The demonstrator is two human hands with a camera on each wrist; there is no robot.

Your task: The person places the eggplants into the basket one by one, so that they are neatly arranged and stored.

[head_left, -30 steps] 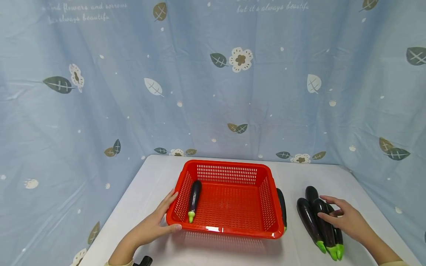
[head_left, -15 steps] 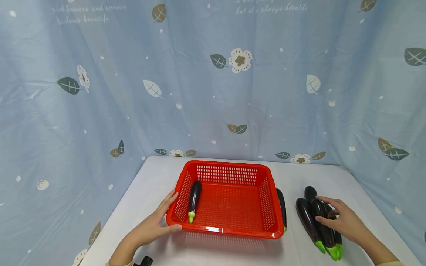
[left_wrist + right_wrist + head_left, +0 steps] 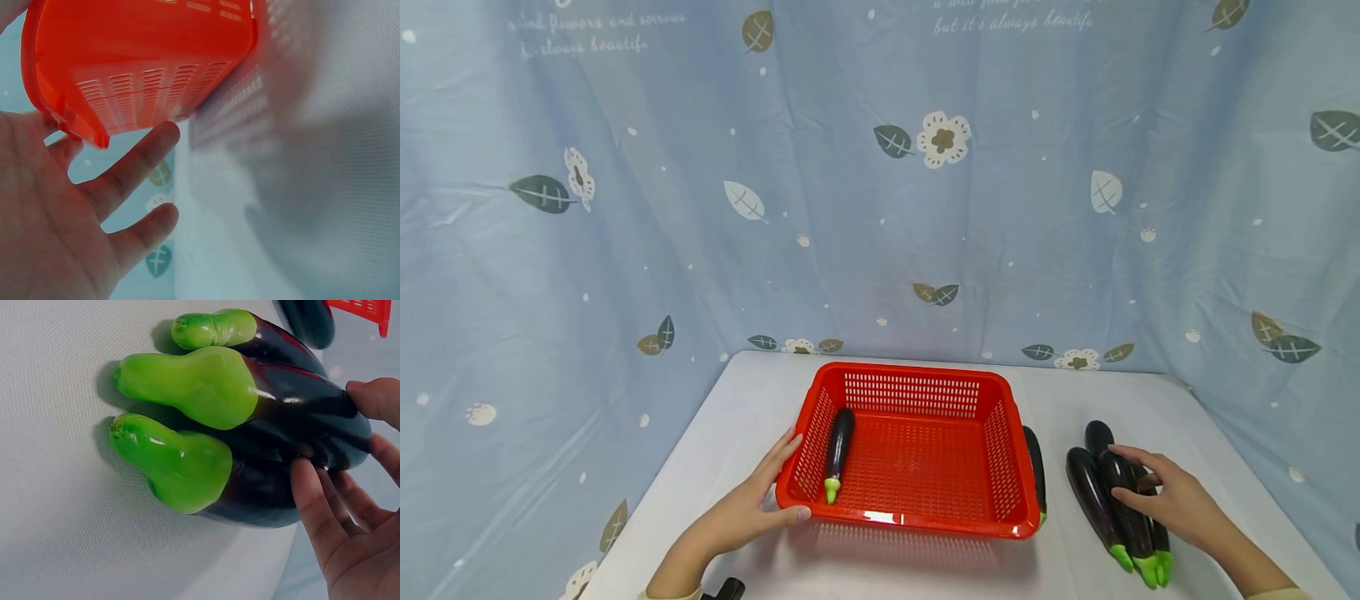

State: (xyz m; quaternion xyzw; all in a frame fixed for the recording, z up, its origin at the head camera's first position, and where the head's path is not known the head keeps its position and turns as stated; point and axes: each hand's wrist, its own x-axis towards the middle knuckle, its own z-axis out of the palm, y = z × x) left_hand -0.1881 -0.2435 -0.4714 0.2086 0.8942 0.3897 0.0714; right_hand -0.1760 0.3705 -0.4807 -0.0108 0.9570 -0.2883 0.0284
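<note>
The right hand (image 3: 1176, 500) pinches the top eggplant (image 3: 1133, 521) between thumb and fingers, across its rounded body, probably because that end offers a wider hold than the stem. Other eggplants (image 3: 1092, 496) lie against it on the worktop (image 3: 752, 383), stems toward the person. The left hand (image 3: 745, 508), fingers spread, spans the basket's (image 3: 910, 523) near left corner, seemingly to steady it. Inside, by its left wall, lies one eggplant (image 3: 839, 446); another (image 3: 1034, 458) lies just outside the right.
</note>
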